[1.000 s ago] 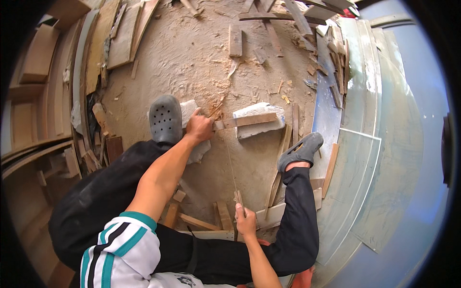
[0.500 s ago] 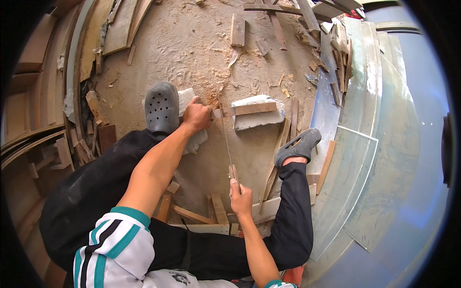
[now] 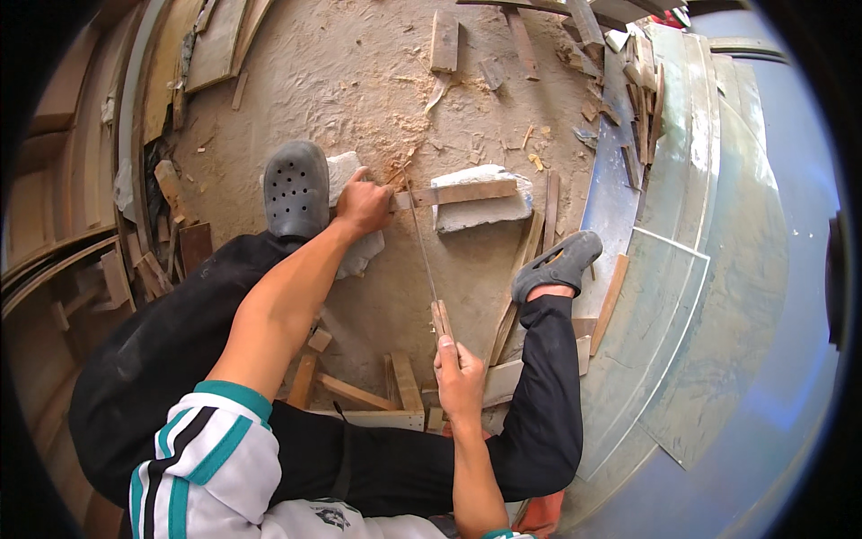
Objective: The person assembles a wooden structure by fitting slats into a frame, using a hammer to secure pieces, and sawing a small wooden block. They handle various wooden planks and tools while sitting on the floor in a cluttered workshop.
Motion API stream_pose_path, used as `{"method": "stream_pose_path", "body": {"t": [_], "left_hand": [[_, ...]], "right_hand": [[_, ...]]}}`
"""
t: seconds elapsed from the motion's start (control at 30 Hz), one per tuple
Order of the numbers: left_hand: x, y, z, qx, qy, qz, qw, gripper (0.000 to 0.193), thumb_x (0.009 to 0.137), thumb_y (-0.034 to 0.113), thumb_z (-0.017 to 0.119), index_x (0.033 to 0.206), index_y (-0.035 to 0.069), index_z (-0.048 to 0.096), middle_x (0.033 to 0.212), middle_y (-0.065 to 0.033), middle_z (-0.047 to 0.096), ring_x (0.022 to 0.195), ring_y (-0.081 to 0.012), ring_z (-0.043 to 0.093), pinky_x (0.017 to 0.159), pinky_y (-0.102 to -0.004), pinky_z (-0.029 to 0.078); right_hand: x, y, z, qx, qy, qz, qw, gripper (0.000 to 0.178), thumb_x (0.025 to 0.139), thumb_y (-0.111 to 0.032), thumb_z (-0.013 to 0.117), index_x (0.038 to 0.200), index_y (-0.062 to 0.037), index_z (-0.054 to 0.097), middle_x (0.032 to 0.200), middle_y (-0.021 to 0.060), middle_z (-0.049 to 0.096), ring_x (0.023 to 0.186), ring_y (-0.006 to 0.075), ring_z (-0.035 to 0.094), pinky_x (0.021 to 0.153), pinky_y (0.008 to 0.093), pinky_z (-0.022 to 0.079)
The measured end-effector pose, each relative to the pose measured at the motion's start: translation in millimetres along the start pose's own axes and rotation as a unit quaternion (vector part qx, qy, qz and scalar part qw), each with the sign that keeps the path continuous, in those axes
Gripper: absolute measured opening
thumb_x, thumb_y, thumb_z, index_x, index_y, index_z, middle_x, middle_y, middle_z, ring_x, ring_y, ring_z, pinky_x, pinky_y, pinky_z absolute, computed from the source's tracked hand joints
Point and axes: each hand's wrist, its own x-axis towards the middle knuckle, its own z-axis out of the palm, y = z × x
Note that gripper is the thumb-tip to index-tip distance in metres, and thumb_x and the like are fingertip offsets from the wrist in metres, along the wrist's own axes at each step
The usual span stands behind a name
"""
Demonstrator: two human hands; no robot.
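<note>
My left hand (image 3: 364,205) is closed around the left end of a narrow wooden strip (image 3: 476,191), pressing it down. The strip spans two pale, rough blocks: one (image 3: 485,214) under its right part, another (image 3: 361,256) beneath and beside my left hand. In my right hand (image 3: 460,382) is the wooden handle of a handsaw (image 3: 442,319), gripped with the thumb along it. The saw's thin blade runs away from me and crosses the strip just right of my left hand. Whether the blade has cut into the wood is too small to tell.
My grey clogs flank the work: the left clog (image 3: 296,190) by the left block, the right clog (image 3: 557,268) near loose wood strips. Sawdust (image 3: 395,135) covers the floor ahead. Glass sheets (image 3: 718,269) lie at right; boards (image 3: 215,54) lean at far left. A wooden frame (image 3: 368,419) sits near my legs.
My right hand and the saw handle have shifted slightly right, with the hand a little nearer to me. My left hand stays on the strip. The whole view has moved slightly.
</note>
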Motion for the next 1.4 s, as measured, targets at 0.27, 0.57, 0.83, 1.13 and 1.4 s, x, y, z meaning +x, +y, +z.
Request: {"method": "stream_pose_path", "body": {"t": [0.27,0.57,0.83,1.13,1.4], "left_hand": [[-0.4,3.8,-3.2,0.003,0.009,0.002,1.000,0.018,0.069,0.024,0.070,0.082,0.012,0.069,0.064,-0.0146,0.067,0.065,-0.0288,0.068,0.107,-0.0382,0.038],[8.8,-1.4,-3.5,0.025,0.012,0.014,1.000,0.017,0.069,0.024,0.067,0.079,0.010,0.069,0.068,-0.0161,0.069,0.069,-0.0298,0.068,0.106,-0.0387,0.037],[2.7,3.3,-3.4,0.027,0.022,0.034,0.999,0.020,0.068,0.026,0.068,0.080,0.011,0.070,0.070,-0.0158,0.069,0.070,-0.0292,0.069,0.105,-0.0380,0.038],[-6.1,6.1,-7.1,0.030,-0.006,0.021,0.999,0.020,0.069,0.026,0.065,0.081,0.010,0.071,0.070,-0.0153,0.070,0.071,-0.0277,0.070,0.105,-0.0361,0.037],[-1.5,3.3,-9.3,-0.014,0.014,0.034,0.999,0.018,0.068,0.023,0.065,0.081,0.011,0.071,0.071,-0.0160,0.070,0.072,-0.0284,0.069,0.107,-0.0377,0.037]], "right_hand": [[22.0,10.7,-14.7,-0.002,0.026,-0.024,0.999,0.054,0.101,-0.037,0.055,0.057,-0.0055,0.049,0.050,-0.0036,0.041,0.044,0.0047,0.036,0.042,0.0255,0.024],[-42.0,-3.6,-7.9,-0.043,0.048,-0.080,0.995,0.050,0.097,-0.038,0.054,0.066,0.0011,0.055,0.055,0.0073,0.048,0.055,0.0144,0.046,0.053,0.0346,0.037],[-26.7,-1.7,0.5,-0.054,0.046,-0.067,0.995,0.049,0.096,-0.037,0.053,0.066,0.0019,0.055,0.055,0.0091,0.049,0.053,0.0182,0.049,0.054,0.0364,0.039],[-23.8,-11.2,15.8,-0.078,0.053,-0.017,0.995,0.048,0.095,-0.037,0.054,0.064,-0.0003,0.055,0.054,0.0044,0.050,0.051,0.0139,0.048,0.051,0.0335,0.037],[-25.0,-14.0,13.1,-0.010,0.058,0.006,0.998,0.049,0.096,-0.038,0.055,0.061,-0.0030,0.052,0.053,-0.0018,0.045,0.049,0.0078,0.041,0.046,0.0284,0.029]]}}
